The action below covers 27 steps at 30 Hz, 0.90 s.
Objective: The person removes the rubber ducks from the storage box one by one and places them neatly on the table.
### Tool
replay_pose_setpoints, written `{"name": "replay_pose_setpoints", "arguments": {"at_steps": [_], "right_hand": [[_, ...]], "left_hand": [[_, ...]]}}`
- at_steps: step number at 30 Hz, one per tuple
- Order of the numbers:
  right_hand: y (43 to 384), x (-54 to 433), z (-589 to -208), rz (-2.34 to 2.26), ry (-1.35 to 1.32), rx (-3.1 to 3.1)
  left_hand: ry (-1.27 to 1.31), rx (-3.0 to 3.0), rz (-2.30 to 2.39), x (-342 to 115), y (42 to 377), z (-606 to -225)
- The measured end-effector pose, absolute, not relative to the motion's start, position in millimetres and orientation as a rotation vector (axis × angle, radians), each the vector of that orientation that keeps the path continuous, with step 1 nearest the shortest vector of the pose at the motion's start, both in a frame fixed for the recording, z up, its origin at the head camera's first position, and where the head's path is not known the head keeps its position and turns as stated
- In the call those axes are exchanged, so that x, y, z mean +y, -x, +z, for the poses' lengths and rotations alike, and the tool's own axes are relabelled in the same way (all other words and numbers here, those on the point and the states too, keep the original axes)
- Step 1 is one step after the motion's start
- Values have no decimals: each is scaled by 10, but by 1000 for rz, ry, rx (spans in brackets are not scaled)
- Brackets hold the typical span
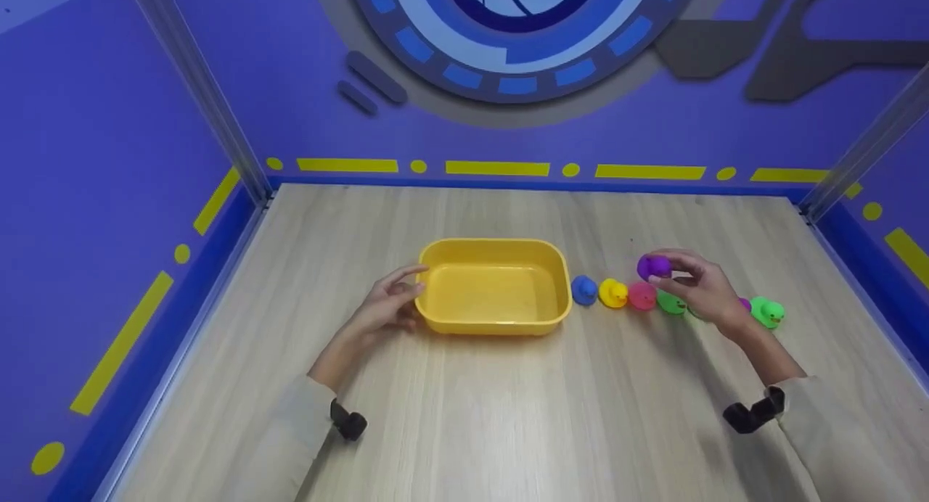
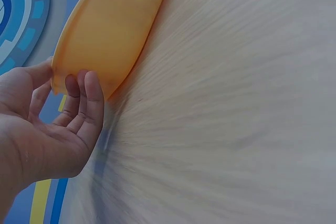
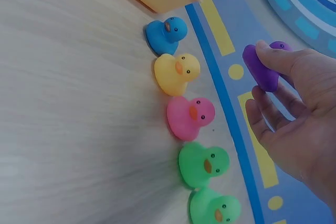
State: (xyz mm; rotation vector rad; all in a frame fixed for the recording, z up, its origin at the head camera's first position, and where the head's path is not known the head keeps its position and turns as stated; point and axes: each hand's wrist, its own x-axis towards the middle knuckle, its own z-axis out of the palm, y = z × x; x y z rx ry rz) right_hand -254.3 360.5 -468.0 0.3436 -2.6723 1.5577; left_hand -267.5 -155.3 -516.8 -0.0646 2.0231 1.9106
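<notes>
My right hand (image 1: 700, 288) pinches a purple rubber duck (image 1: 653, 267) between thumb and fingers, raised above a row of rubber ducks. In the right wrist view the held duck (image 3: 261, 70) is tilted, its head partly behind the thumb. Below it stand a blue duck (image 1: 584, 290), a yellow duck (image 1: 613, 294), a pink duck (image 1: 641, 297) and a green duck (image 1: 672, 303). Part of the row is hidden by the hand. My left hand (image 1: 388, 299) holds the left end of a yellow plastic basin (image 1: 493, 328), fingers against its outer wall (image 2: 113, 30).
The basin's right side stands close to the blue duck. Beyond my right hand, another purple duck (image 1: 746, 304) and a bright green duck (image 1: 768, 312) end the row. Blue-purple panels (image 1: 508, 143) with yellow markings border the wooden table (image 1: 479, 415) at the back and sides.
</notes>
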Motion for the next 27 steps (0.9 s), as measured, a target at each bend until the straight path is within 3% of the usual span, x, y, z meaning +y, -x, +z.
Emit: {"name": "replay_pose_setpoints", "arguments": {"at_steps": [27], "right_hand": [[2363,4181,-4778,1440,-188,-2637]], "left_hand": [[48,1995,1927,-1556,2676,-5176]]}}
